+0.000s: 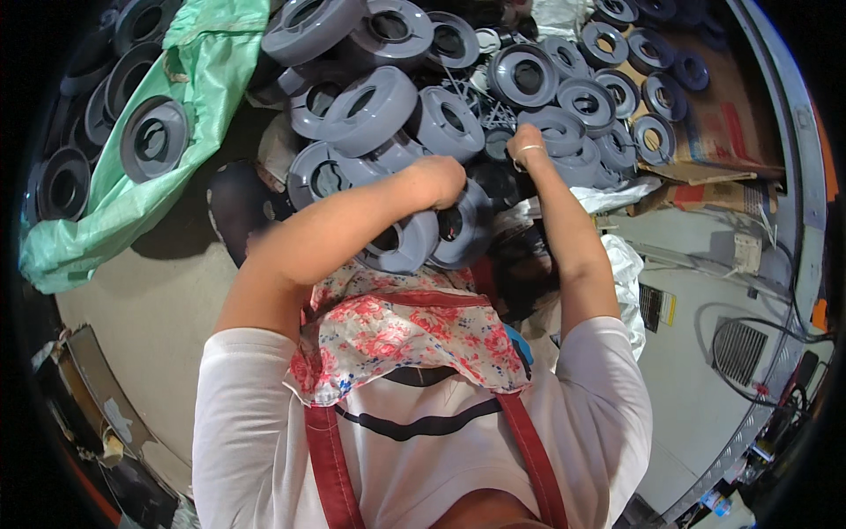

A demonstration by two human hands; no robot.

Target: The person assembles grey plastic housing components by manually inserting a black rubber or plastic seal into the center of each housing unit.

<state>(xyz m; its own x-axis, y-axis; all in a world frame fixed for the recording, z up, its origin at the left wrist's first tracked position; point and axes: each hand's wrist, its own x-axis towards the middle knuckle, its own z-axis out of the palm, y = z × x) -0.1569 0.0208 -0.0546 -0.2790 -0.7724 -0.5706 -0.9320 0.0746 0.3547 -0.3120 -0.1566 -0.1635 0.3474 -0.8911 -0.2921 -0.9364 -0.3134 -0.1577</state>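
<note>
A heap of grey round plastic parts with centre holes point(370, 106) lies in front of me. My left hand point(436, 181) is curled with its back up, pressed on a grey round part point(463, 231) that leans beside another point(401, 245) at the heap's near edge. To its right, my right hand point(527, 145), a ring on one finger, is bent down into the heap next to thin grey sticks point(493, 113) and a stacked grey part point(564, 132). Its fingertips are hidden.
A green woven sack point(106, 203) at the left holds more grey parts. Flattened cardboard point(736, 132) at the right carries rows of smaller grey rings point(656, 137). A white plastic bag point(627, 264), a power strip point(747, 252) and cables lie on the floor at the right.
</note>
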